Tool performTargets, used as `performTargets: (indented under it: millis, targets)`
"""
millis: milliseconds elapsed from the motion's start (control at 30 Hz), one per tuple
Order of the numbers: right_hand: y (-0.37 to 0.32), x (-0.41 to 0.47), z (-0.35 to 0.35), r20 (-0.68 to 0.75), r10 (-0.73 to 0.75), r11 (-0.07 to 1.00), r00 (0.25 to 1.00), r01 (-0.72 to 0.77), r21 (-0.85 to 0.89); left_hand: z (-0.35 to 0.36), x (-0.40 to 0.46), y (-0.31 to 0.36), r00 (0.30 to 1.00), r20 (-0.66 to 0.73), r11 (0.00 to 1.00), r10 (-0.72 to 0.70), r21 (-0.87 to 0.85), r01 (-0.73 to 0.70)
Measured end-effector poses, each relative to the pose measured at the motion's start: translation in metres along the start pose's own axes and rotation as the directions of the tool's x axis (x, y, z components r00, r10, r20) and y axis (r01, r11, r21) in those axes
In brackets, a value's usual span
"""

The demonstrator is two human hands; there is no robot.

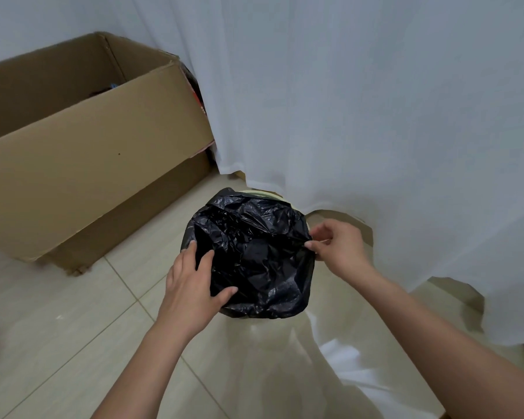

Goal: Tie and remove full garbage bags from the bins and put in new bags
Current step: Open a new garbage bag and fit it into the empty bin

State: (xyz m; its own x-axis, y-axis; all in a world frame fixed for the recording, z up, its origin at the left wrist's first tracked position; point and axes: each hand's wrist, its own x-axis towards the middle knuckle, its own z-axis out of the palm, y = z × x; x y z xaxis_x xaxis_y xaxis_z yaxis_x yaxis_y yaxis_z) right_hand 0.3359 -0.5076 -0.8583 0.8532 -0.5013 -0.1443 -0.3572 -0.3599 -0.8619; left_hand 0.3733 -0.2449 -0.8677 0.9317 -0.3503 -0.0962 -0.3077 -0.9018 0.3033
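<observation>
Two hands work the rim of one small bin on the tiled floor, w/ a black bag draped over its mouth. Left hand lies on the near-left edge, fingers fairly straight and spread, pressing the plastic against the rim; it grips nothing. Right hand pinches the bag's edge at the right rim between thumb and fingertips. Bag looks crumpled and sunk into the bin, no bulge of rubbish showing, so prob. this is the new-liner step: fitting the edge round the rim. Can't rule out gathering a full bag to tie, tho.

Next move, as I judge it: hold the left side down, stretch the pinched edge out and over the right lip, then work round the far side. Thin plastic may slip or tear if pulled hard.

White curtain hangs just behind, its hem touching the bin's far rim; could snag there. Open cardboard box stands to the left, apart from the bin.
</observation>
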Motion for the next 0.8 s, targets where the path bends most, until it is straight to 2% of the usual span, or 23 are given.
performTargets:
  millis: [233, 367, 400, 467, 533, 567, 633, 800]
  targets:
    - [0.006, 0.014, -0.012, -0.049, 0.111, 0.992, 0.993, -0.107, 0.072, 0.000, 0.001, 0.002, 1.000, 0.012, 0.999, -0.012, -0.032, 0.013]
    - [0.006, 0.016, -0.018, -0.100, 0.175, 0.972, 0.979, -0.156, 0.176, 0.001, 0.001, 0.002, 1.000, 0.010, 0.999, -0.012, -0.033, 0.012]
    - [0.005, 0.016, -0.019, -0.055, 0.207, 0.965, 0.977, -0.195, 0.174, 0.001, 0.001, 0.002, 1.000, 0.010, 0.999, -0.012, -0.032, 0.012]
    - [0.002, 0.012, -0.021, 0.130, 0.279, 0.955, 0.951, -0.290, 0.067, 0.001, 0.002, 0.003, 1.000, 0.014, 0.999, -0.014, -0.032, 0.014]
    - [-0.001, 0.008, -0.020, 0.302, 0.295, 0.952, 0.907, -0.307, -0.009, 0.002, 0.002, 0.003, 1.000, 0.017, 0.999, -0.015, -0.031, 0.016]
    - [-0.002, 0.007, -0.020, 0.343, 0.270, 0.958, 0.900, -0.286, -0.002, 0.002, 0.002, 0.003, 1.000, 0.017, 0.999, -0.016, -0.033, 0.016]
    - [-0.004, 0.008, -0.021, 0.348, 0.218, 0.968, 0.912, -0.248, 0.045, 0.002, 0.002, 0.003, 1.000, 0.016, 0.999, -0.017, -0.041, 0.018]
    - [-0.010, 0.008, -0.026, 0.352, 0.178, 0.923, 0.919, -0.279, 0.263, 0.002, 0.000, 0.002, 1.000, 0.017, 0.998, -0.015, -0.060, 0.016]
